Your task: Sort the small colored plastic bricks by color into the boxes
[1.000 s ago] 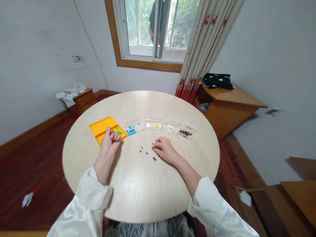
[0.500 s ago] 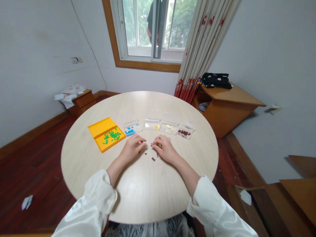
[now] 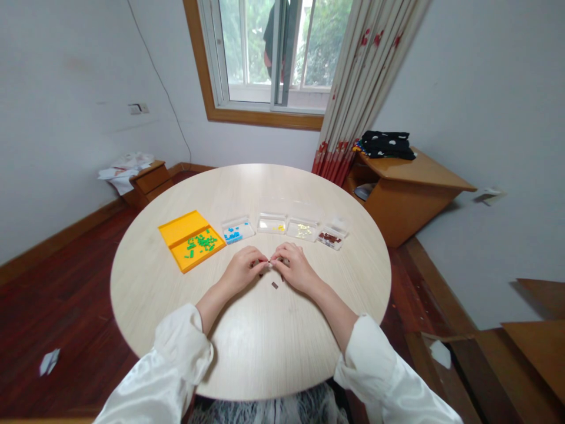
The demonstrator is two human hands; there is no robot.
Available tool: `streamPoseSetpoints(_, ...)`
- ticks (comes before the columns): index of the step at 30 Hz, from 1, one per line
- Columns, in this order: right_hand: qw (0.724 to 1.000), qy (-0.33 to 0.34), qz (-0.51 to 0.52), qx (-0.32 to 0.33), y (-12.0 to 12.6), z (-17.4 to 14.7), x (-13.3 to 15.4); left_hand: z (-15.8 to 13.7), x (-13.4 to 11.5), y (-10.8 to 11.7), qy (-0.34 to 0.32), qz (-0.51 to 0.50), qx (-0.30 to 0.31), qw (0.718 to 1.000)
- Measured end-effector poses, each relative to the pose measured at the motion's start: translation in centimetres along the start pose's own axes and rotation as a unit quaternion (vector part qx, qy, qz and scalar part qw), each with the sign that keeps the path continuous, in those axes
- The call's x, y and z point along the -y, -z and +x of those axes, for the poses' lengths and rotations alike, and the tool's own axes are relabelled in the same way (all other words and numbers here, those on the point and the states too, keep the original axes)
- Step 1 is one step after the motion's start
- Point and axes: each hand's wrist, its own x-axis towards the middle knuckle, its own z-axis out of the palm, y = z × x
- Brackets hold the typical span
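Over the middle of the round table [image 3: 260, 353], my left hand [image 3: 242, 266] and my right hand [image 3: 295, 266] meet at the fingertips. Both are closed in a pinch on a tiny dark brown building brick [image 3: 269, 261], mostly covered by the fingers. A flat brown brick [image 3: 274, 285] lies on the tabletop just below the hands. Another small dark piece [image 3: 282, 279] shows beside my right thumb. Other small pieces near my left fingers are partly hidden.
An open yellow case [image 3: 189, 224] with green bricks stands at the left. Behind my hands are clear boxes: blue bricks [image 3: 233, 234], yellow pieces [image 3: 279, 228], pale yellow pieces [image 3: 303, 230] and dark brown bricks [image 3: 329, 238]. A wooden cabinet [image 3: 419, 171] stands beyond the table's right edge.
My left hand has moved right and its fingertips now meet those of my right hand at the small brown brick. The right hand stays nearly in place.
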Motion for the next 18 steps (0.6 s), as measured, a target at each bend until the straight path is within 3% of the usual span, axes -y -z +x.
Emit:
streamPoseSetpoints(6,1.000,0.012,-0.003,-0.018,0.0,0.1,-0.3,0.0,0.1,-0.1,0.008,0.000,0.000,1.000)
streamPoseSetpoints(10,0.992,0.002,-0.006,-0.124,1.2,0.5,-1.8,0.1,0.7,0.4,0.040,0.023,-0.016,0.999)
streamPoseSetpoints(14,0.955,-0.080,-0.040,-0.284,3.8,0.7,-4.4,0.1,1.4,1.4,0.108,0.073,-0.054,0.990)
streamPoseSetpoints(18,0.900,-0.188,-0.111,-0.378,6.0,0.2,-6.4,0.2,1.8,2.1,0.162,0.093,-0.065,0.980)
